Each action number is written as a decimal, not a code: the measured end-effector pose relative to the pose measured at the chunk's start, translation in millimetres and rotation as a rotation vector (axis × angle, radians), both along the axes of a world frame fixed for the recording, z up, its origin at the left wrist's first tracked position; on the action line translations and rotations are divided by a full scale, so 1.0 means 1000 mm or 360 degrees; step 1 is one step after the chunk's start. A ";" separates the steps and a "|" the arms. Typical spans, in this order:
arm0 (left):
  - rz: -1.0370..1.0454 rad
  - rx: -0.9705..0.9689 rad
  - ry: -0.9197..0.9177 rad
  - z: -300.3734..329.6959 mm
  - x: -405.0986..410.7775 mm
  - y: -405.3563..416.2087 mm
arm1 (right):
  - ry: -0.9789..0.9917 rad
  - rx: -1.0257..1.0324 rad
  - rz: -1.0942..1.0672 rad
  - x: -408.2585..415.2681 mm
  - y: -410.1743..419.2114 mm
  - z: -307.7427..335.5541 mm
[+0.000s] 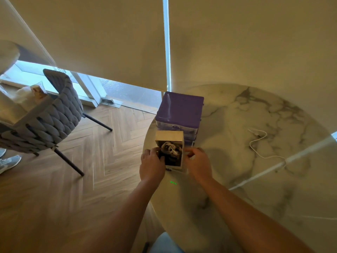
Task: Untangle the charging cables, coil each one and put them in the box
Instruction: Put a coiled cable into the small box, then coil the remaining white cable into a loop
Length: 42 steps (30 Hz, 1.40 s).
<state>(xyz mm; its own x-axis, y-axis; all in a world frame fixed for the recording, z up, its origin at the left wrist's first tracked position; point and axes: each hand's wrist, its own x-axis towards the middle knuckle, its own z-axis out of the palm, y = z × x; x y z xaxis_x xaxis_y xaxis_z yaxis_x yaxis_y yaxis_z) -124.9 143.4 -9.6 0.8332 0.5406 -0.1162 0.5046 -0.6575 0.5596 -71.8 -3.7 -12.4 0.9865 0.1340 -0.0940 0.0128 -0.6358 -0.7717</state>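
A small pale cardboard box [170, 136] stands open at the left edge of the round marble table [237, 179]. Coiled white cables [169, 147] lie inside it, over a dark interior. My left hand [152, 164] grips the box's left wall, with fingers curled over the rim. On the other side, my right hand [197, 159] presses against the box's right wall. One loose white charging cable [259, 143] lies uncoiled on the table to the right, well apart from both hands.
A purple stack of plastic drawers [179, 110] stands right behind the box. A grey woven chair [54, 114] sits on the wooden floor to the left. Someone's shoe [9, 162] shows at the far left edge. Beige blinds [109, 42] hang behind the table.
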 end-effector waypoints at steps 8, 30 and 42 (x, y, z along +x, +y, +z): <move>-0.0500 -0.0052 -0.0245 0.021 0.025 -0.081 | 0.0082 0.0028 -0.0402 0.007 -0.104 0.001; -0.1216 -0.0080 0.0314 -0.004 0.112 -0.187 | 0.0498 -0.0991 0.0032 0.090 -0.236 -0.019; -0.1307 -0.0027 0.0277 0.003 0.112 -0.200 | 0.0172 -0.0965 0.0016 0.045 -0.231 -0.026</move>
<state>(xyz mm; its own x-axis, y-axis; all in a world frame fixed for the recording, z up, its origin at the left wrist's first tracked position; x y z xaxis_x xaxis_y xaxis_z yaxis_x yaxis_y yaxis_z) -12.8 -56.8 -6.7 0.9306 -0.2330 -0.2823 -0.0507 -0.8458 0.5311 -26.5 -234.5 -38.3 0.9662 0.0346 -0.2555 -0.0369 -0.9622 -0.2699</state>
